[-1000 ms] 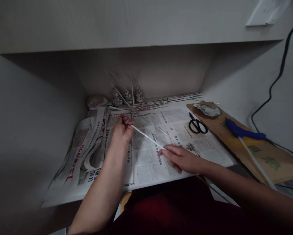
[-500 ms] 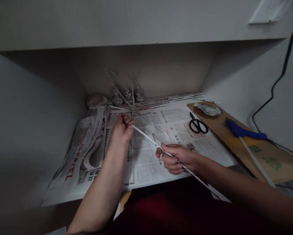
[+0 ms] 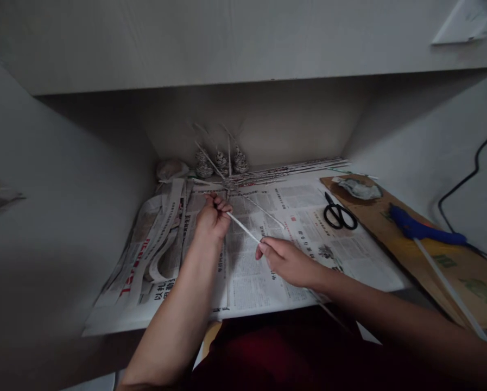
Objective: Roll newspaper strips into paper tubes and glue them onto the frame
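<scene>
A thin white rolled paper stick [image 3: 244,227] runs slantwise between my two hands, over the newspaper. My left hand [image 3: 214,215] has its fingers closed around the upper part of it. Lower down, my right hand [image 3: 286,257] pinches the same stick between thumb and fingers, and its tail passes out under that hand toward my lap. Just beyond my left hand lies a star-shaped piece of crossed paper sticks [image 3: 229,183], with arms pointing several ways. One arm [image 3: 263,209] stretches right across the newsprint.
Newspaper sheets [image 3: 243,282] cover the tabletop; cut newspaper strips [image 3: 162,255] lie left. Behind stand three small woven paper pieces [image 3: 240,162] beside a bundle of paper sticks [image 3: 292,169]. To the right are black scissors [image 3: 340,216], cardboard [image 3: 426,260] and a blue glue gun [image 3: 424,225].
My right hand has slid up the stick toward my left hand and turned over, back upward. The left hand keeps its grip. The whole view has shifted slightly.
</scene>
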Demonstrator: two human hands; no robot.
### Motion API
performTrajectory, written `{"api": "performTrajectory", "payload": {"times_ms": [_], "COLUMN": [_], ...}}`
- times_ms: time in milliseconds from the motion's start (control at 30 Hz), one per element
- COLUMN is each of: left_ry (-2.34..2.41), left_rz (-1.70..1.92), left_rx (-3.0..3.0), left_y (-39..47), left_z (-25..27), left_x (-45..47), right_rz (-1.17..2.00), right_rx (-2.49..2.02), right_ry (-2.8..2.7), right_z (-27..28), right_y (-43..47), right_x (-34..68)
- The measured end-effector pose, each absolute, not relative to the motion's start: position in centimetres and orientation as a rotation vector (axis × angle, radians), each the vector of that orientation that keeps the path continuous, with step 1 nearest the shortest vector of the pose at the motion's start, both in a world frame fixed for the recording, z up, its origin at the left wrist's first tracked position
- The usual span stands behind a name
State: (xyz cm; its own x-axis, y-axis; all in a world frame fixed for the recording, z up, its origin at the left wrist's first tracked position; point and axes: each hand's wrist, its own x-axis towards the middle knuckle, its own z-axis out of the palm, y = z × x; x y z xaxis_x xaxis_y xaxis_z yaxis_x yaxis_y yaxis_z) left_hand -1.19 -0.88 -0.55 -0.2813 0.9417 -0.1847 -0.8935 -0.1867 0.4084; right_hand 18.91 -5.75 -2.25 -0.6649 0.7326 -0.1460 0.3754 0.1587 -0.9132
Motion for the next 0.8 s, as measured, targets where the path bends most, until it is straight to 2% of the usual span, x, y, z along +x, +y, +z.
{"api": "performTrajectory", "payload": {"times_ms": [100,167,233,300,433,500,533,567,700,733,800], "left_ry": [0.497,0.484,0.483,0.5,0.554,0.554,0.55,0.545,0.507,0.499,0.494], "left_rz": [1.767,1.758,1.75,1.739,1.73,1.734,1.733,1.73,1.705,1.704,1.709], "left_rx": [0.118,0.097,0.08,0.073,0.081,0.076,0.073,0.071,0.085,0.088,0.101], "left_y": [-1.1,-1.1,-1.1,-1.1,-1.1,-1.1,-1.1,-1.1,-1.1,-1.0,-1.0], "left_z": [-0.3,-0.2,-0.2,-0.3,-0.7,-0.8,-0.9,-0.9,-1.0,-1.1,-1.1], "left_x": [-1.0,-0.8,-0.6,-0.5,-0.4,-0.4,-0.5,-0.5,-0.4,-0.3,-0.1], "right_rz": [2.28,2.491,2.486,2.264,1.213,0.902,0.945,1.118,2.176,2.315,2.384], "right_rx": [-0.852,-0.729,-0.716,-0.833,-1.076,-1.067,-1.061,-1.058,-0.852,-0.769,-0.7], "right_ry": [-1.548,-1.337,-1.386,-1.645,-2.28,-2.364,-2.345,-2.278,-1.601,-1.459,-1.389], "right_z": [-3.3,-3.6,-3.5,-3.0,-1.7,-1.5,-1.6,-1.8,-3.0,-3.2,-3.4], "right_y": [-5.8,-5.8,-5.7,-5.4,-4.6,-4.4,-4.4,-4.3,-4.3,-4.2,-4.0], "right_x": [19.2,19.4,19.4,19.0,17.5,17.0,16.8,16.7,17.1,17.2,17.4]}}
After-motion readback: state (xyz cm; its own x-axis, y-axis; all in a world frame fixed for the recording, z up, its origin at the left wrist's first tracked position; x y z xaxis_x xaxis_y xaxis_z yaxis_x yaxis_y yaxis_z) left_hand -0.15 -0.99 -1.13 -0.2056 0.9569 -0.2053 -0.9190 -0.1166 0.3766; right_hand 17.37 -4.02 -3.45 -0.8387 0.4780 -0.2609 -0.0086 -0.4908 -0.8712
